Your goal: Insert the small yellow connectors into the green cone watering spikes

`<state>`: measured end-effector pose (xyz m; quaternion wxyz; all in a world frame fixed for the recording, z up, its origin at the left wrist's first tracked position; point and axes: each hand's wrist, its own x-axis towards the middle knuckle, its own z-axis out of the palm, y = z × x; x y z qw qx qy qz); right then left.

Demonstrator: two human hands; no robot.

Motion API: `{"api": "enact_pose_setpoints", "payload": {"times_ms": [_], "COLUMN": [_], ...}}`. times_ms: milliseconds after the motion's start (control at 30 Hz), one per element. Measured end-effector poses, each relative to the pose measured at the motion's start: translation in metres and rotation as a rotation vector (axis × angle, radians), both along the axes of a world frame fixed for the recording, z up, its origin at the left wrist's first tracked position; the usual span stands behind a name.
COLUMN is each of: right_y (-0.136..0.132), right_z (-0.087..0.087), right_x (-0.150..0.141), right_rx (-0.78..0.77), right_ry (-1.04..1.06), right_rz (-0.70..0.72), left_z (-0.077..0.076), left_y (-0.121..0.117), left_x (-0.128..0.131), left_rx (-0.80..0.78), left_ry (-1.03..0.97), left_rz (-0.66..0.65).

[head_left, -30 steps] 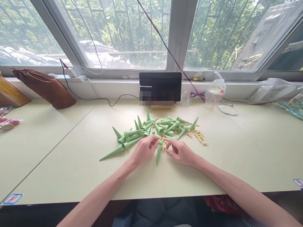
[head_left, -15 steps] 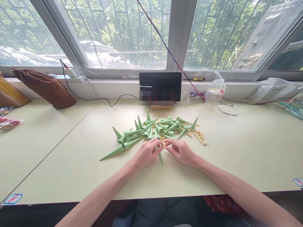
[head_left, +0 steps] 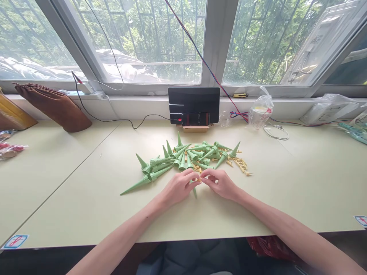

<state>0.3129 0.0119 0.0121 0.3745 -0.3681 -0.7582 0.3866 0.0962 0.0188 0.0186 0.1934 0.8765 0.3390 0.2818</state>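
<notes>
My left hand [head_left: 178, 186] and my right hand [head_left: 220, 184] meet at the near edge of a pile, fingertips almost touching. Between them both hands pinch a small yellow plastic piece [head_left: 199, 179], mostly covered by the fingers. Just below the left fingers pokes the tip of a green plastic spike [head_left: 195, 192]; its wider end is hidden. Beyond the hands lies a heap of green cone-shaped spikes [head_left: 162, 161], some standing point up and others on their sides. Small yellow tube-like pieces [head_left: 241, 165] are scattered among them and to their right.
Behind the pile, a phone [head_left: 195, 119] leans against a black tablet [head_left: 195, 97] on a cardboard stand. A bagged cup [head_left: 260, 112] and a coiled white cable [head_left: 275, 132] lie at back right. At back left stands a brown pouch [head_left: 65, 112]; a black cable [head_left: 114, 120] crosses the table.
My fingers have shifted slightly around the small yellow piece, and both hands stay in nearly the same place. The pile looks unchanged.
</notes>
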Motion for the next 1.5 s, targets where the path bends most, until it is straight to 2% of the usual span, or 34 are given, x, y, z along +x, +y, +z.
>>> {"api": "enact_pose_setpoints", "payload": {"times_ms": [267, 467, 767, 967, 1100, 1367, 1500], "right_y": [0.0003, 0.0008, 0.0012, 0.0015, 0.0017, 0.0029, 0.0029], "right_z": [0.0015, -0.0035, -0.0059, -0.0064, -0.0040, -0.0005, 0.0011], "right_x": [0.0009, 0.0023, 0.0016, 0.0016, 0.0029, 0.0053, 0.0042], "right_rx": [-0.087, -0.158, -0.168, -0.149, -0.112, -0.071, -0.055], "right_ry": [0.029, 0.062, 0.071, 0.066, 0.061, 0.077, 0.060], "right_rz": [0.002, 0.028, 0.087, 0.060, -0.012, -0.114, -0.123], "left_z": [-0.0003, 0.0002, 0.0008, 0.0027, 0.0016, 0.0048, 0.0064], "left_y": [-0.0005, -0.0006, -0.0013, -0.0021, -0.0004, 0.0026, 0.0032], "left_x": [-0.0002, 0.0003, 0.0016, 0.0010, 0.0000, 0.0003, -0.0004], "left_rx": [0.001, -0.007, -0.011, -0.001, 0.024, -0.001, -0.016], "left_ry": [0.012, -0.007, 0.026, 0.054, 0.048, 0.016, 0.059], "left_rz": [0.006, -0.009, -0.030, -0.026, 0.037, 0.314, 0.361]}}
